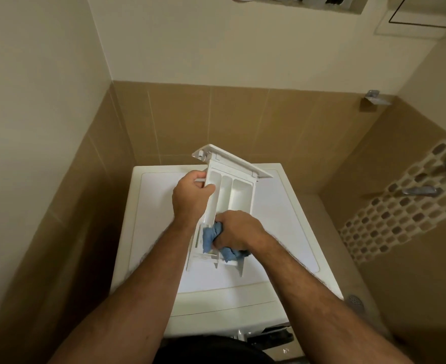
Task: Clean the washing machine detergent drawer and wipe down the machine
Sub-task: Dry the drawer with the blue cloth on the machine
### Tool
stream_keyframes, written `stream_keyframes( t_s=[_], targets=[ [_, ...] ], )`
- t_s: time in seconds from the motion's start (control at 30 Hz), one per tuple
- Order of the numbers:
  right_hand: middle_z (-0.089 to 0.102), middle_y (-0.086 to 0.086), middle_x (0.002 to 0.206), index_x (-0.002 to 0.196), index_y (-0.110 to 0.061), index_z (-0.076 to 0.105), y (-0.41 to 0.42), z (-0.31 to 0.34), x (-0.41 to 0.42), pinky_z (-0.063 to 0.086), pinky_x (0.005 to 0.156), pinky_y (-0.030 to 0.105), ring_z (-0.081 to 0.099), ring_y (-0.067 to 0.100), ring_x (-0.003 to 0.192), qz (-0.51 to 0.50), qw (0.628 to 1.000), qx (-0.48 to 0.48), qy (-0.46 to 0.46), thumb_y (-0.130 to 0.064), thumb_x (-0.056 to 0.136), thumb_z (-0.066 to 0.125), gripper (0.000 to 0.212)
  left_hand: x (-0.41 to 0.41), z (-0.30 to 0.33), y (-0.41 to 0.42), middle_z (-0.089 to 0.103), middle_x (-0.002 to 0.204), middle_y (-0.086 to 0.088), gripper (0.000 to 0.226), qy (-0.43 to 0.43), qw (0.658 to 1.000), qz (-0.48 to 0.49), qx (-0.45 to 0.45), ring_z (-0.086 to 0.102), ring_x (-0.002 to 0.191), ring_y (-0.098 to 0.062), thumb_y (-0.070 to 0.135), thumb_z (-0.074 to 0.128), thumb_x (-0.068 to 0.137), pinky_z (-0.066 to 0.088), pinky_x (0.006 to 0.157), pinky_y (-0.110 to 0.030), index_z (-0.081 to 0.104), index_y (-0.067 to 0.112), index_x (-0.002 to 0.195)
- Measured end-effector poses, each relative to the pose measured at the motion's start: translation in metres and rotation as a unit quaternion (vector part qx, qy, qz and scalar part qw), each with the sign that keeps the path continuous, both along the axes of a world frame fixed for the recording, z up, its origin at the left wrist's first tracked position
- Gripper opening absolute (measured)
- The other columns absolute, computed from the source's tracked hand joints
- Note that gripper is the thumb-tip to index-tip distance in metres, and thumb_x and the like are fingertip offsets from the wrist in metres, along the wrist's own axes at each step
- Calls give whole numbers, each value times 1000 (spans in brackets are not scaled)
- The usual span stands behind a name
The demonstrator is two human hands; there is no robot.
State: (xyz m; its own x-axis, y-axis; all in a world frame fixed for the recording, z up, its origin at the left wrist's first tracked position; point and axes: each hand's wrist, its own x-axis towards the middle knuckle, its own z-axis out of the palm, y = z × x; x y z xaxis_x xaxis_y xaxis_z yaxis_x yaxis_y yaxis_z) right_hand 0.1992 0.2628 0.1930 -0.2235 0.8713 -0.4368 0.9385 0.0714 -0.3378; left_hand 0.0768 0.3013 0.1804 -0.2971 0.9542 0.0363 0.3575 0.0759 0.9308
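Detergent drawer point(226, 198) was out of its slot, held tilted above the top of the washing machine point(282, 219), front panel at the far end. My left hand point(190, 199) was curled round the drawer's left wall. My right hand point(236, 229) was clenched on a bunched blue cloth point(210, 239), pressed into the near end of the drawer. Judgement: the three far compartments looked undone; I should work the cloth into each corner and along the dividers, keeping the left-hand grip firm against the push.

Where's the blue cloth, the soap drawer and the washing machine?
blue cloth point(208, 236): head view, on its bunched left fold.
soap drawer point(240, 190): head view, inside its big compartment.
washing machine point(282, 222): head view, on its bare top.
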Motion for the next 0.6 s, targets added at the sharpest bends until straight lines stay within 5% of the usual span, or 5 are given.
stream_keyframes(
  t_s=[0.2,0.43,0.6],
  targets=[
    [69,-4,84,90,-24,66,4,-17,4,57,78,37,65,19,81,-43,998,36,-1,-28,79,68,13,-3,-7,-6,70,113,-2,40,118,990,-67,-47,64,98,-19,40,69,87,46,79,-26,66,18,121],
    [62,-10,74,88,-24,60,-1,-25,-5,48,59,28,61,15,74,-100,990,88,54,-32,79,66,14,15,-13,-15,67,108,-11,27,246,968,-37,12,64,96,-29,25,59,96,52,82,-34,69,11,116],
    [67,-3,98,121,-30,55,-12,-15,4,51,67,31,61,19,83,-114,974,139,139,-30,82,63,40,3,-15,-7,68,104,-14,26,222,975,-5,25,65,93,-29,25,57,98,52,77,-32,69,4,108]
  ],
)
